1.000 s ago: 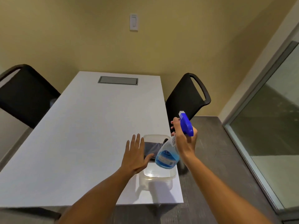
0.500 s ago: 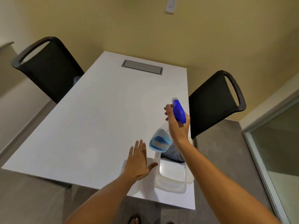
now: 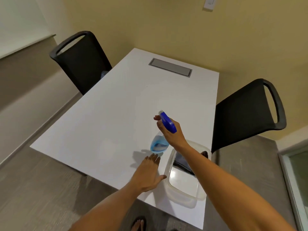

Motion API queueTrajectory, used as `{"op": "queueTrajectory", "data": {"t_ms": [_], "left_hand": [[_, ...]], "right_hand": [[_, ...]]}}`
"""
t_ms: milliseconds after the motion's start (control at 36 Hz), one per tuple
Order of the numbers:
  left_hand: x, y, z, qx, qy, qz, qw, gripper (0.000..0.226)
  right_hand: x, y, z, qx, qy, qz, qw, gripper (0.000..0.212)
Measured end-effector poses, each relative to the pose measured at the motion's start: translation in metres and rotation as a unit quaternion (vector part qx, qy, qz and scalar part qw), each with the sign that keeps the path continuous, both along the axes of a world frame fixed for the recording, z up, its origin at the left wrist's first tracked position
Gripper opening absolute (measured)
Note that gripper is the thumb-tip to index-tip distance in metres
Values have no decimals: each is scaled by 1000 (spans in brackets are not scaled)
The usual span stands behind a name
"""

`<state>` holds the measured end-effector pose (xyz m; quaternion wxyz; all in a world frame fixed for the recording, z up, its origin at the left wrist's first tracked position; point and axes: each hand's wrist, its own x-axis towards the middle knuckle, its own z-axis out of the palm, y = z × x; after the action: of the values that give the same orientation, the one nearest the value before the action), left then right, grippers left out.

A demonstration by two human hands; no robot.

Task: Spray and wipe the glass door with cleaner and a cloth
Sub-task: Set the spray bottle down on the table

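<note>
My right hand [image 3: 171, 133] grips the neck of a spray bottle [image 3: 158, 145] with blue liquid and a blue trigger head [image 3: 167, 122], holding it just above the white table [image 3: 108, 117], left of a clear plastic tub [image 3: 186, 189]. A dark cloth [image 3: 181, 161] lies in the tub's far end, partly hidden by my right forearm. My left hand [image 3: 148, 174] hovers open and flat over the table, between the bottle and the tub's near corner. A strip of the glass door [image 3: 300, 174] shows at the far right edge.
Two black chairs stand at the table, one at the left [image 3: 80, 60] and one at the right [image 3: 246, 110]. A grey cable hatch [image 3: 170, 67] sits in the tabletop's far end. A light switch [image 3: 209, 3] is on the yellow wall. My sandalled foot [image 3: 139, 223] shows below.
The view has swung left, away from the glass door. My right hand has carried the bottle from over the tub to the table left of it and lowered it. My left hand stays open.
</note>
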<state>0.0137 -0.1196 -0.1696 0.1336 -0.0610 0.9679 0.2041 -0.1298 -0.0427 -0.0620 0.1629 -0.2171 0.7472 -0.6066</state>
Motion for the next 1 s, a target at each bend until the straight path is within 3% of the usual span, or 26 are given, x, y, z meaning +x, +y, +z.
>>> {"op": "queueTrajectory", "data": {"t_ms": [278, 417, 528, 667, 750, 861, 1000], "left_hand": [[-12, 25, -2, -20, -7, -27, 999, 91], [-20, 36, 3, -1, 2, -28, 1000, 89], [-27, 42, 6, -1, 3, -35, 999, 88], [-33, 48, 12, -13, 1, -47, 999, 89], [-40, 53, 14, -11, 7, -50, 999, 84], [-51, 58, 17, 16, 22, -49, 998, 72], [-66, 65, 10, 32, 66, -64, 995, 78]], "right_hand": [[-5, 4, -32, 16, -24, 23, 999, 39], [-4, 12, -44, 16, -45, 16, 999, 57], [-7, 16, -52, 14, -48, -5, 999, 44], [-12, 21, -52, 35, -68, 14, 997, 44], [-15, 31, -55, 48, -94, 28, 994, 56], [-21, 59, -60, 133, -71, 52, 987, 81], [-24, 100, -66, 158, -63, -43, 985, 27]]}}
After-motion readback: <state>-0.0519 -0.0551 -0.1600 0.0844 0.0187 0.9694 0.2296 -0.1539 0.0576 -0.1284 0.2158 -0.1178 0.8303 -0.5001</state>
